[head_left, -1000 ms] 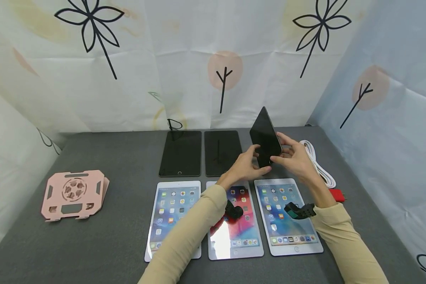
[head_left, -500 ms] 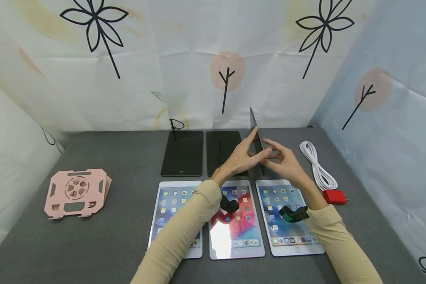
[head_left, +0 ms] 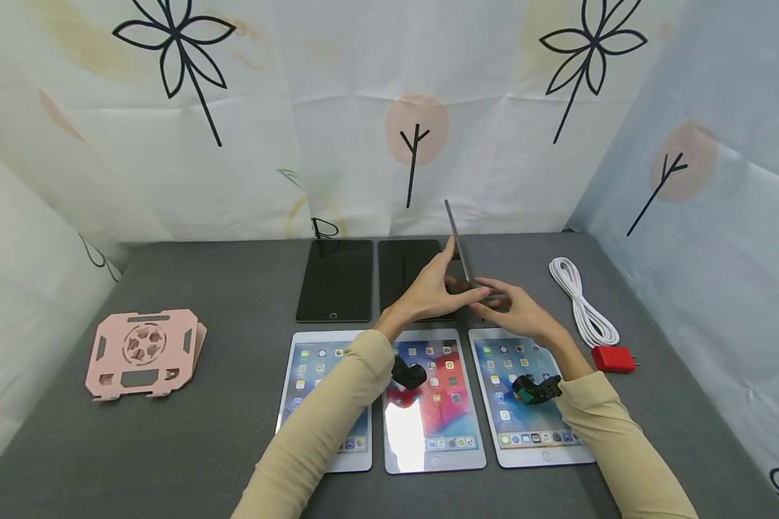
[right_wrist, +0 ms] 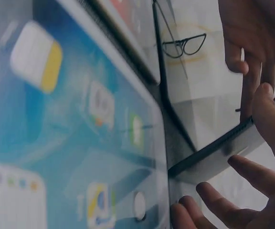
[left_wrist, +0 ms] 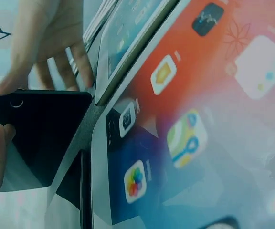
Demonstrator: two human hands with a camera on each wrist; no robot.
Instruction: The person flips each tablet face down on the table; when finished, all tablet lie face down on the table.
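Observation:
A dark tablet (head_left: pixel 459 245) stands nearly edge-on above the back of the table, its black screen (left_wrist: pixel 42 129) showing in the left wrist view. My right hand (head_left: pixel 522 311) pinches its lower end. The right thumb (right_wrist: pixel 267 107) lies at the edge near the home button, and the right fingers are against the grey back. On the screen side is my left hand (head_left: pixel 428 290), its fingers fairly straight, with the index fingertip at the tablet. In the right wrist view the tablet hides the ends of the left fingers (right_wrist: pixel 251 88).
Two black tablets, left (head_left: pixel 335 281) and middle (head_left: pixel 402 270), lie behind a row of lit white tablets: left (head_left: pixel 318 367), middle (head_left: pixel 451 411), right (head_left: pixel 532 432). A pink stand (head_left: pixel 144 353) is at left. A white cable (head_left: pixel 581 306) and red charger (head_left: pixel 613 359) lie at right.
The held tablet has turned from showing its screen to nearly edge-on and shifted left. My left hand has come up to its screen side. My right hand has moved slightly left with it.

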